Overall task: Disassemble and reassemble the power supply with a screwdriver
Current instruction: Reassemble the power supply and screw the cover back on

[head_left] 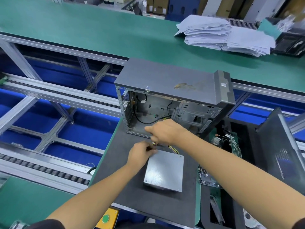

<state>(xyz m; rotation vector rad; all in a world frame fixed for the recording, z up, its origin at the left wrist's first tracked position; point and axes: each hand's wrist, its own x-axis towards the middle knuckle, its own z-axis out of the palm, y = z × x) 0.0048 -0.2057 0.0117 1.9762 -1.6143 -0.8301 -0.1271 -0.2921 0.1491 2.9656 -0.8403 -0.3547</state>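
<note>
Power supply [164,171] lies flat on tabletop [125,184] for access. Left hand [140,152] steadies its corner; right hand [165,131] grasps a thin tool, presumably the screwdriver.

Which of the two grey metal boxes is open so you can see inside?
The big computer case behind the hands; the small power supply is closed.

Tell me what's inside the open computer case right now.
The computer case looks mostly gutted: black cables, bare metal walls and an empty drive cage show. The right hand covers part of the floor.
</note>
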